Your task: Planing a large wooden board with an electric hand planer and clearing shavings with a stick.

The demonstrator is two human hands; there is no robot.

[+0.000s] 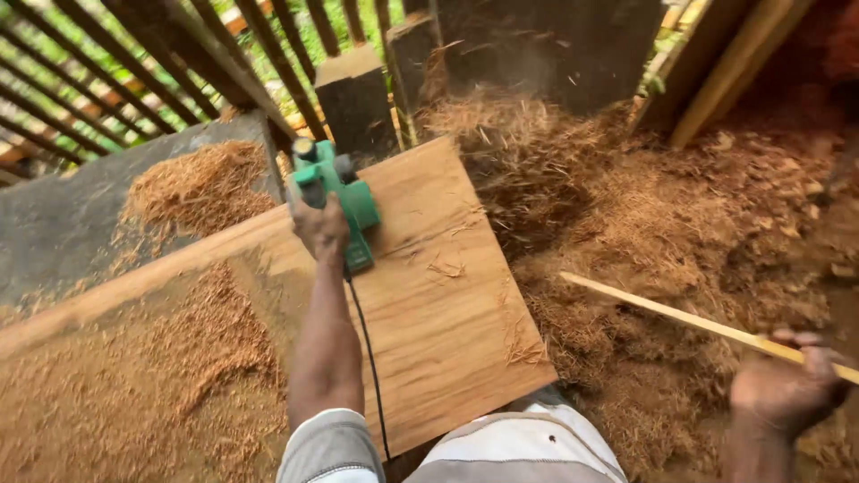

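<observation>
My left hand (320, 228) grips the handle of a green electric planer (344, 192). The planer rests on a wide, light brown wooden plank (438, 304) near its far edge. Its black cord (369, 358) trails back along my forearm toward my body. At the lower right, my right hand (783, 394) is closed around a thin pale wooden strip (662, 309), which slants up and to the left over the shavings. Shavings fly in the air just beyond the planer.
A deep heap of reddish wood shavings (626, 224) lies right of the plank, and more shavings (197, 183) cover a grey ledge (54, 233) and the plank's left end. Dark slatted railing (134, 72) and a dark post (353, 98) stand behind.
</observation>
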